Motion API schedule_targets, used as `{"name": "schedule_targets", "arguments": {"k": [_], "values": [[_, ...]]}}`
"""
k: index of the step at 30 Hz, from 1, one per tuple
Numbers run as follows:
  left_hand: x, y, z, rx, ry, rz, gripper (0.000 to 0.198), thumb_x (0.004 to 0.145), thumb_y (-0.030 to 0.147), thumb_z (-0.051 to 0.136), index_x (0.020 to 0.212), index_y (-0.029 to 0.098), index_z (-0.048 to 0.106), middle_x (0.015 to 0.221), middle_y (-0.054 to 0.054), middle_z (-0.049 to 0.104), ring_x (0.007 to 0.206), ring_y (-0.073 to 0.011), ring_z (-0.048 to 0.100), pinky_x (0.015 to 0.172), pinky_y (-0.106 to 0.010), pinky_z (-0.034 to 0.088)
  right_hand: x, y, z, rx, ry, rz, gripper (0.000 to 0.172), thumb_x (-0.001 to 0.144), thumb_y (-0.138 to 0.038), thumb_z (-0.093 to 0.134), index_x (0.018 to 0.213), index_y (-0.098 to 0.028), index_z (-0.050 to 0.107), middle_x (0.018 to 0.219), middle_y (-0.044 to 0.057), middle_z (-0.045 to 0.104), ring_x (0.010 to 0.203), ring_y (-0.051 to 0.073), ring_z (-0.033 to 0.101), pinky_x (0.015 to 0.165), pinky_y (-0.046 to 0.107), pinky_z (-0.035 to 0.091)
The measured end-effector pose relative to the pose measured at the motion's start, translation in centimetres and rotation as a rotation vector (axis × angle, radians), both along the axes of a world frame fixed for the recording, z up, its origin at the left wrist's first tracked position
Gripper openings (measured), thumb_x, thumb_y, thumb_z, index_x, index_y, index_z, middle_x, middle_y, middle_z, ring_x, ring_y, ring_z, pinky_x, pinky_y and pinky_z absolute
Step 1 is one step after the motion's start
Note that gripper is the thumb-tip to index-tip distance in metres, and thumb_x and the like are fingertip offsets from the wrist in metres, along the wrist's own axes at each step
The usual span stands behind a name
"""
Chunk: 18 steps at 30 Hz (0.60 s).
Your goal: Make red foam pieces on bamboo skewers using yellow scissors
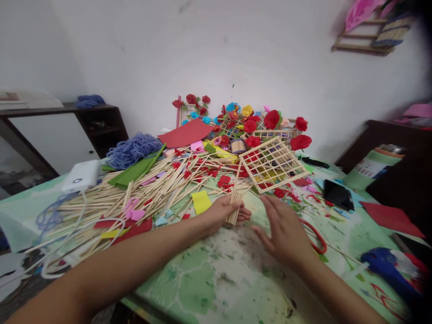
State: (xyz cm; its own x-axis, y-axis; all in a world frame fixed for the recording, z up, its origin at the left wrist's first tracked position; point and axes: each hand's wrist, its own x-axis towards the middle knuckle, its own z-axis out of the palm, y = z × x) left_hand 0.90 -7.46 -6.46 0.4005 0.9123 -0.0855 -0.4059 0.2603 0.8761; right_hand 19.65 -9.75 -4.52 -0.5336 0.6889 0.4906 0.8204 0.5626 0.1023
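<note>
My left hand (pixel 224 211) is closed around a small bundle of short wooden sticks (pixel 233 217), thumb pressed across the top. Just to the right, my right hand (pixel 283 225) hovers over the table with its fingers apart and holds nothing. A pair of scissors with red handles (pixel 315 236) lies partly hidden behind the right hand. Beyond the hands leans a wooden stick lattice (pixel 273 164). Left of it spreads a large heap of loose thin sticks (pixel 162 189). A yellow paper piece (pixel 201 202) lies by my left hand.
Blue yarn (pixel 135 150), green paper (pixel 137 172) and a white power bank (pixel 81 175) with a cable are at left. Red paper flowers (pixel 272 119) stand at the back. At right are a phone (pixel 337 195), a green bottle (pixel 373 167) and a blue glue gun (pixel 388 270).
</note>
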Motion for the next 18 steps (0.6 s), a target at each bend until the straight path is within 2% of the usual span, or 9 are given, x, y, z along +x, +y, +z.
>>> {"name": "schedule_targets", "arguments": {"k": [2, 3, 4, 6, 8, 9, 12, 14, 18], "values": [[-0.2, 0.2, 0.0, -0.012, -0.022, -0.022, 0.034, 0.067, 0.040, 0.067, 0.079, 0.013, 0.051, 0.079, -0.010, 0.068, 0.070, -0.0157, 0.064, 0.069, -0.028, 0.048, 2.8, 0.2, 0.4, -0.042, -0.070, -0.206, 0.042, 0.081, -0.037, 0.044, 0.108, -0.007, 0.055, 0.110, 0.020, 0.055, 0.106, 0.031, 0.048, 0.089, 0.045, 0.038], [-0.3, 0.2, 0.0, -0.018, -0.039, -0.041, 0.033, 0.068, 0.039, 0.067, 0.079, 0.013, 0.051, 0.079, -0.011, 0.068, 0.070, -0.0154, 0.064, 0.069, -0.027, 0.048, 4.1, 0.3, 0.4, -0.081, -0.116, -0.294, 0.035, 0.081, -0.035, 0.042, 0.095, -0.008, 0.060, 0.099, 0.020, 0.059, 0.100, 0.031, 0.051, 0.086, 0.044, 0.039], [-0.3, 0.2, 0.0, -0.025, -0.059, -0.061, 0.032, 0.068, 0.038, 0.067, 0.080, 0.013, 0.052, 0.080, -0.011, 0.068, 0.071, -0.0152, 0.065, 0.069, -0.027, 0.048, 5.3, 0.5, 0.4, -0.145, -0.165, -0.366, 0.033, 0.081, -0.034, 0.040, 0.082, -0.010, 0.062, 0.086, 0.018, 0.060, 0.092, 0.031, 0.054, 0.084, 0.045, 0.039], [-0.3, 0.1, -0.1, -0.048, -0.092, -0.095, 0.030, 0.070, 0.036, 0.066, 0.080, 0.012, 0.052, 0.080, -0.011, 0.068, 0.071, -0.0151, 0.065, 0.069, -0.026, 0.049, 7.1, 0.7, 0.1, -0.293, -0.164, -0.464, 0.036, 0.083, -0.036, 0.036, 0.078, -0.012, 0.062, 0.076, 0.015, 0.061, 0.080, 0.028, 0.058, 0.076, 0.041, 0.042], [-0.2, 0.0, -0.1, -0.071, -0.109, -0.112, 0.027, 0.071, 0.034, 0.065, 0.080, 0.012, 0.053, 0.080, -0.011, 0.068, 0.071, -0.0149, 0.065, 0.069, -0.025, 0.049, 7.8, 0.7, -0.2, -0.401, -0.118, -0.471, 0.038, 0.085, -0.038, 0.033, 0.083, -0.013, 0.062, 0.076, 0.013, 0.062, 0.075, 0.025, 0.059, 0.071, 0.037, 0.043], [-0.1, -0.1, -0.1, -0.079, -0.113, -0.115, 0.025, 0.072, 0.033, 0.064, 0.080, 0.012, 0.053, 0.080, -0.011, 0.068, 0.071, -0.0148, 0.065, 0.069, -0.024, 0.049, 7.8, 0.7, -0.3, -0.402, -0.103, -0.460, 0.037, 0.084, -0.038, 0.034, 0.087, -0.013, 0.062, 0.079, 0.013, 0.062, 0.078, 0.025, 0.059, 0.071, 0.036, 0.043], [-0.1, -0.1, 0.0, -0.086, -0.106, -0.115, 0.023, 0.074, 0.031, 0.062, 0.082, 0.012, 0.053, 0.081, -0.010, 0.068, 0.072, -0.0146, 0.065, 0.069, -0.024, 0.049, 7.0, 0.4, -0.3, -0.255, -0.114, -0.442, 0.032, 0.078, -0.032, 0.043, 0.094, -0.011, 0.060, 0.093, 0.016, 0.061, 0.092, 0.028, 0.055, 0.080, 0.037, 0.040], [-0.1, -0.1, 0.1, -0.090, -0.082, -0.099, 0.022, 0.075, 0.031, 0.062, 0.082, 0.012, 0.053, 0.080, -0.011, 0.068, 0.072, -0.0148, 0.065, 0.068, -0.023, 0.049, 6.2, 0.1, -0.2, -0.216, -0.107, -0.424, 0.030, 0.075, -0.026, 0.044, 0.095, -0.011, 0.060, 0.096, 0.015, 0.060, 0.095, 0.027, 0.054, 0.082, 0.036, 0.038], [-0.3, 0.1, 0.1, -0.077, -0.056, -0.063, 0.022, 0.075, 0.031, 0.061, 0.081, 0.012, 0.053, 0.081, -0.011, 0.067, 0.072, -0.0148, 0.065, 0.066, -0.023, 0.050, 5.3, -0.2, 0.1, -0.409, -0.021, -0.376, 0.025, 0.080, -0.025, 0.037, 0.082, -0.018, 0.061, 0.086, 0.008, 0.062, 0.077, 0.019, 0.058, 0.066, 0.027, 0.040]]}}
